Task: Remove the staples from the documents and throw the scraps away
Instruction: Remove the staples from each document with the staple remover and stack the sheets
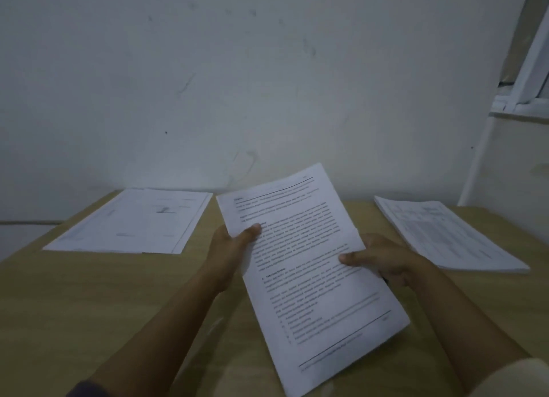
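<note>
Cuffs: a dark cuff point(89, 389) at the lower left and a pale cuff point(517, 376) at the lower right sat closest to the lens, with bare forearms running up from them.
Held document: a white printed paper document point(312, 277) of several sheets was held above the light wooden table point(89, 292), its top edge turned away and to the left.
Left hand: the left hand point(234, 245) pinched the document's left edge near the top, with the thumb on the printed face and the fingers hidden beneath.
Right hand: the right hand point(383, 263) pinched the right edge about midway, thumb tip on the page. A small dark shape showed under its curled fingers, too blurred to name.
Staple: none could be made out, as blur hid the corners.
Other papers: a flat spread of white papers point(127, 221) lay at the far left and a thick stack of white printed sheets point(445, 236) at the far right, both apart from the hands.
Risk, tearing: pulling at a staple before finding it would likely rip a corner.
Risk, slipping: only two edge pinches held the sheets, so a slack grip could let them fan out and drop.
Risk, mixing: setting the document on the wrong pile could muddle finished and unfinished work.
Risk, scraps: no bin was in view, so a freed staple might get lost on the table.
</note>
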